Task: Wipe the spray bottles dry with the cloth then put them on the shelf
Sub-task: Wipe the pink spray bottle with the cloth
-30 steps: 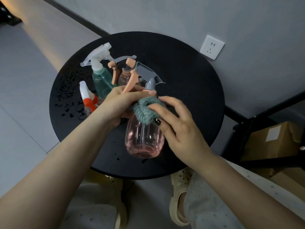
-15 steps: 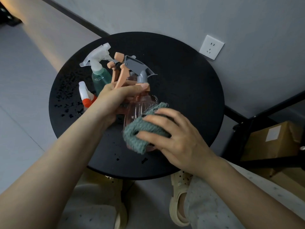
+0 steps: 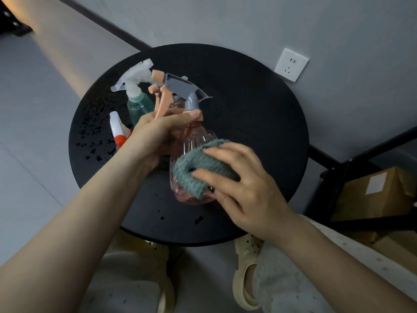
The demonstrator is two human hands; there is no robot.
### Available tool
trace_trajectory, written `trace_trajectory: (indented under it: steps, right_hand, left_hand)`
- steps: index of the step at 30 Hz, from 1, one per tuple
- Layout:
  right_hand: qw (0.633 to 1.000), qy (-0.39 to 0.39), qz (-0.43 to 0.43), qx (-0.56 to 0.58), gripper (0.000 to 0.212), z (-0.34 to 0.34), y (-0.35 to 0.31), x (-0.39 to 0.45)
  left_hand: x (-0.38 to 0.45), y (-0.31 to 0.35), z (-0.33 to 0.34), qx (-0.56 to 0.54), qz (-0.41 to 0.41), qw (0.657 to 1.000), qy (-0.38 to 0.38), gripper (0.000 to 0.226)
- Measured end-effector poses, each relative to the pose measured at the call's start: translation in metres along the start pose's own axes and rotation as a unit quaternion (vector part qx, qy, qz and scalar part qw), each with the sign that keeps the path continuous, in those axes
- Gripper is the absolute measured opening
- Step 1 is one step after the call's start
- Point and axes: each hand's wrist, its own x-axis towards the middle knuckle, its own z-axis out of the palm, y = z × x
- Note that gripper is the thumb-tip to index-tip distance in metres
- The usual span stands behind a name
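My left hand grips the neck of a pink ribbed spray bottle with a grey head and peach trigger, held tilted above the round black table. My right hand presses a grey-green cloth around the bottle's lower body. Behind my left hand stand a green bottle with a clear white head and a small bottle with a white and orange head. A further peach trigger head shows behind the pink bottle; its body is hidden.
Water drops speckle the table's left side and front. A black shelf frame with cardboard boxes stands at the right. A wall socket is behind the table. My feet in pale clogs are under the table's near edge.
The cloth under my right hand slid from the bottle's neck down to its lower body. My left hand lifted the bottle slightly and tilted its head further back.
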Motion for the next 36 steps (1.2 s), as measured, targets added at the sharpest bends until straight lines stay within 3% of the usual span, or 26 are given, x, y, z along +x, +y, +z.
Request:
trace_trajectory:
  steps: [3, 6, 13, 16, 20, 24, 27, 32, 36]
  right_hand:
    - [0.993, -0.032, -0.087, -0.070, 0.029, -0.001, -0.001, -0.002]
    - [0.990, -0.027, -0.101, -0.093, 0.029, -0.002, 0.000, -0.002]
    - [0.992, 0.039, 0.107, 0.063, 0.041, 0.003, 0.005, 0.004]
    - [0.981, 0.043, 0.141, 0.130, 0.043, 0.006, 0.004, 0.005]
    - [0.996, 0.017, 0.065, 0.059, 0.041, 0.006, 0.001, 0.003]
    - [0.996, -0.031, -0.074, -0.037, 0.031, 0.004, -0.001, -0.001]
    - [0.990, -0.042, -0.115, -0.067, 0.028, 0.003, 0.001, -0.002]
    - [1.000, 0.000, 0.007, 0.014, 0.036, 0.003, 0.003, 0.002]
    - [0.975, 0.059, 0.146, 0.160, 0.039, 0.005, 0.006, 0.006]
  left_hand:
    - [0.000, 0.003, 0.000, -0.018, 0.011, 1.000, 0.011, 0.023]
    - [-0.002, 0.003, 0.001, -0.007, 0.007, 1.000, -0.006, 0.019]
    - [-0.004, -0.003, 0.010, 0.033, -0.002, 0.997, -0.072, 0.030]
    - [-0.003, -0.004, 0.011, 0.024, -0.003, 0.997, -0.069, 0.030]
    - [-0.002, -0.003, 0.005, 0.013, -0.001, 0.999, -0.030, 0.035]
    - [0.000, 0.000, 0.001, -0.024, 0.008, 1.000, 0.015, 0.014]
    - [0.000, 0.000, 0.001, -0.023, 0.015, 0.999, 0.018, 0.015]
    - [0.001, -0.004, 0.005, -0.003, 0.003, 1.000, -0.027, 0.025]
    - [-0.002, -0.008, 0.010, 0.021, -0.015, 0.996, -0.080, 0.030]
